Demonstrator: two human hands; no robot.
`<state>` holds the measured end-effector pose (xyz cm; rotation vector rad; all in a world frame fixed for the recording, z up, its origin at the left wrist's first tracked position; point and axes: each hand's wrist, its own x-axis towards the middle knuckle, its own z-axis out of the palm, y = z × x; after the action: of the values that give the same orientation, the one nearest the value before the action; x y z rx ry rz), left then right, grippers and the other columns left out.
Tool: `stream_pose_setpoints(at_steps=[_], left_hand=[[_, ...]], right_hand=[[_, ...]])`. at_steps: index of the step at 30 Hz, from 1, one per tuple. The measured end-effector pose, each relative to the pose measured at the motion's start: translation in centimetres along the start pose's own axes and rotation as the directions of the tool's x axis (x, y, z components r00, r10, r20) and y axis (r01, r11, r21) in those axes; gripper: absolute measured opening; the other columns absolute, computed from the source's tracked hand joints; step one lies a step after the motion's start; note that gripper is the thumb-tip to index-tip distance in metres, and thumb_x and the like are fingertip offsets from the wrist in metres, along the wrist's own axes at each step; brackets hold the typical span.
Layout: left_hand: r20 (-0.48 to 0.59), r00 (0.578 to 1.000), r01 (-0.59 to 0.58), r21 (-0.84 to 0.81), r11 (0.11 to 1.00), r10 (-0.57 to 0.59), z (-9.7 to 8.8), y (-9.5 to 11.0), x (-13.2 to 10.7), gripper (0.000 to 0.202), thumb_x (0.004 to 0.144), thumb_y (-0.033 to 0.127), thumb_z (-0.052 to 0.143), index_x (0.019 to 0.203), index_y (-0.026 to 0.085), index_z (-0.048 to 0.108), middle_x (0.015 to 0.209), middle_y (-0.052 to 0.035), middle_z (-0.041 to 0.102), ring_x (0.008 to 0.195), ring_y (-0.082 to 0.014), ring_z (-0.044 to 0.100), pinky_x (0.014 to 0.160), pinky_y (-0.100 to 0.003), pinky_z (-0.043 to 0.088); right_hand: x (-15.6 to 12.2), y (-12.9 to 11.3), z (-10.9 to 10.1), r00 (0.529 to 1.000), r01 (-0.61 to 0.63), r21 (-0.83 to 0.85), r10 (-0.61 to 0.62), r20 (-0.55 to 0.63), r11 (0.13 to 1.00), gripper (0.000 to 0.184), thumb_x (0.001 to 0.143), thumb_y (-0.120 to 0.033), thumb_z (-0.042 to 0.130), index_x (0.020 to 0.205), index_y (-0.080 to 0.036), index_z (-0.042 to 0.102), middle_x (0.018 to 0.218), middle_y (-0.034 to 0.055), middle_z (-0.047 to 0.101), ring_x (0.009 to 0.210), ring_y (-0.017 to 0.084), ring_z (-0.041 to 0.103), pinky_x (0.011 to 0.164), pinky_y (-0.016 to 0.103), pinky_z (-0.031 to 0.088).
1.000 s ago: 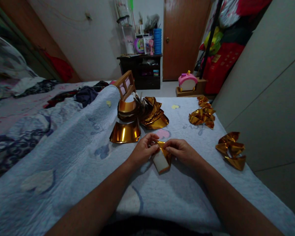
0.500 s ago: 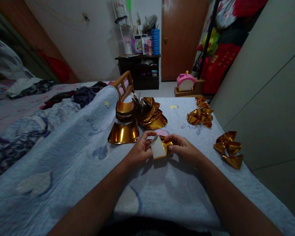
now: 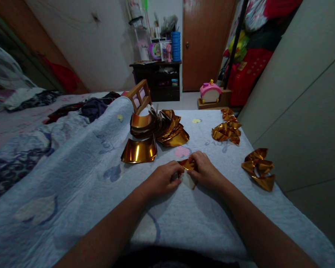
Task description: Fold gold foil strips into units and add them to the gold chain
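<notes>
Both my hands press a small gold foil paper piece (image 3: 186, 164) against the blue quilt (image 3: 100, 186) in front of me. My left hand (image 3: 164, 179) has its fingers curled on the piece's left edge. Covering the right side is my right hand (image 3: 203, 169), fingers pinched on the fold. Only a gold corner and a bit of white backing show between them. Just beyond my hands lies a curved gold sheet (image 3: 139, 150), and behind it a fanned stack of gold sheets (image 3: 159, 127).
Folded gold pieces lie in two heaps at the right: one far (image 3: 227, 130), one near the quilt's right edge (image 3: 259, 168). A wooden stand (image 3: 139, 95) sits behind the stack. A pale wardrobe wall (image 3: 304, 111) bounds the right side. Clothes lie on the bed at left.
The piece was lifted with its white side facing me half a second ago; now it is pressed down flat on the quilt under both hands.
</notes>
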<state>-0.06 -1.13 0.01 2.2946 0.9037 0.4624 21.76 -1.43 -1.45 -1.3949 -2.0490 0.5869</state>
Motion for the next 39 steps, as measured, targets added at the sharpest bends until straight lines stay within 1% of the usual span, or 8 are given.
stream_pose_setpoints(at_steps=[4,7,13,19,23,26,31,39], left_hand=[[-0.011,0.996,-0.085,0.110,0.990,0.086,0.0,0.3,0.0,0.015,0.082,0.015,0.065,0.096,0.020,0.062,0.102,-0.0058,0.064,0.099,-0.0225,0.056,0.088,-0.036,0.047],[-0.012,0.993,-0.112,0.162,0.980,0.115,0.1,0.4,0.0,0.012,0.083,0.017,0.066,0.095,0.019,0.063,0.103,-0.0073,0.066,0.102,-0.0245,0.055,0.092,-0.039,0.046],[-0.003,0.991,-0.132,0.144,0.981,0.134,0.3,0.0,0.0,0.026,0.082,0.030,0.075,0.103,0.019,0.065,0.116,-0.0114,0.065,0.112,-0.0288,0.055,0.098,-0.044,0.047],[-0.007,0.988,-0.155,0.111,0.982,0.157,0.3,-0.2,-0.1,0.040,0.077,0.037,0.083,0.108,0.020,0.065,0.127,-0.0133,0.062,0.121,-0.0309,0.053,0.102,-0.047,0.045],[0.004,0.989,-0.148,0.082,0.986,0.148,0.2,0.0,-0.2,0.033,0.078,0.034,0.082,0.104,0.021,0.065,0.128,-0.0119,0.061,0.124,-0.0304,0.052,0.103,-0.046,0.045],[0.008,0.988,-0.153,0.087,0.984,0.153,0.4,-0.1,-0.1,0.028,0.081,0.034,0.079,0.101,0.021,0.065,0.125,-0.0109,0.063,0.121,-0.0296,0.053,0.102,-0.045,0.046],[-0.007,0.978,-0.205,0.123,0.971,0.207,0.8,-0.3,0.2,0.019,0.087,0.034,0.073,0.098,0.019,0.068,0.112,-0.0104,0.067,0.111,-0.0278,0.058,0.096,-0.042,0.047],[-0.017,0.978,-0.207,0.124,0.971,0.210,0.7,-0.4,0.4,0.011,0.089,0.025,0.069,0.098,0.020,0.069,0.109,-0.0090,0.069,0.108,-0.0263,0.059,0.094,-0.041,0.048]], right_hand=[[-0.1,0.6,0.4,0.998,0.053,-0.031,-0.054,-0.034,0.998,0.032,0.078,-0.013,0.065,0.108,-0.021,0.059,0.107,0.0090,0.058,0.100,0.026,0.052,0.089,0.041,0.043],[-0.2,0.6,0.0,0.998,0.064,0.004,-0.064,-0.013,0.998,0.039,0.082,-0.012,0.063,0.119,-0.023,0.061,0.107,0.0086,0.059,0.102,0.025,0.054,0.091,0.040,0.044],[0.0,-0.6,-1.5,0.995,0.010,0.097,-0.020,0.098,0.995,0.016,0.085,-0.015,0.058,0.098,-0.021,0.066,0.090,0.0054,0.064,0.083,0.020,0.058,0.075,0.033,0.043],[0.0,-0.9,-1.5,0.991,-0.052,0.135,0.035,0.127,0.990,0.019,0.073,-0.004,0.050,0.078,-0.021,0.056,0.078,0.0019,0.061,0.073,0.017,0.054,0.068,0.030,0.039],[-0.2,-0.6,-1.5,0.991,-0.071,0.123,0.056,0.123,0.990,0.017,0.075,-0.006,0.051,0.078,-0.023,0.048,0.077,0.0009,0.056,0.071,0.017,0.051,0.066,0.030,0.037],[-0.2,-0.5,-1.5,0.986,-0.006,0.113,-0.013,0.165,0.994,0.017,0.074,-0.007,0.052,0.074,-0.022,0.046,0.080,0.0013,0.051,0.074,0.017,0.049,0.067,0.030,0.037],[-0.3,-0.8,-1.8,0.954,0.071,0.120,-0.103,0.283,0.990,0.016,0.072,-0.007,0.056,0.074,-0.022,0.049,0.085,0.0023,0.051,0.084,0.019,0.051,0.074,0.032,0.040],[-0.9,-1.3,-2.3,0.918,0.104,0.005,-0.098,0.385,0.995,0.026,0.068,-0.008,0.062,0.090,-0.020,0.055,0.100,0.0083,0.054,0.096,0.025,0.049,0.085,0.039,0.043]])
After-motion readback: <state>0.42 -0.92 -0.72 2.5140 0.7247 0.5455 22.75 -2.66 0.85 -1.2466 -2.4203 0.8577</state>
